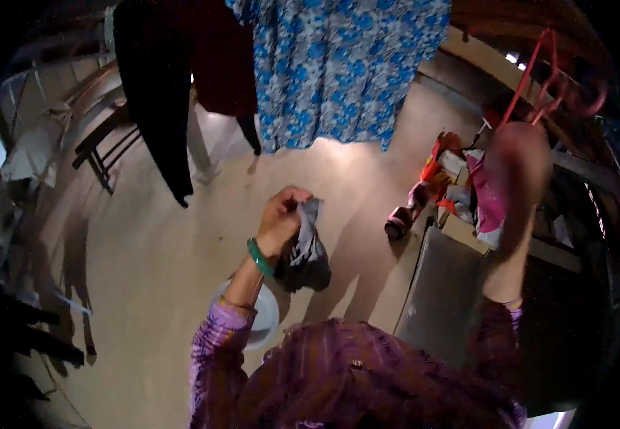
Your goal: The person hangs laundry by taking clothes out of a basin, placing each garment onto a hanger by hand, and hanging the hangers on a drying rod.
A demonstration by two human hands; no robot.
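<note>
My left hand (282,220), with a green bangle at its wrist, is closed on a crumpled grey and dark cloth (308,250) that hangs down over the floor. On the right, my right hand (521,157) is raised and smeared by motion, so its fingers cannot be made out. Just above it are red hangers (539,79), and whether the hand touches them is unclear. A blue floral garment (345,71) hangs ahead, beside dark hanging clothes (156,93).
Below my left forearm a white basin (265,314) stands on the floor, partly hidden. A hoverboard-like object (406,212) lies near a pile of colourful bags (453,168) and a dark flat surface (442,279) at right. A bench (106,139) stands at the left.
</note>
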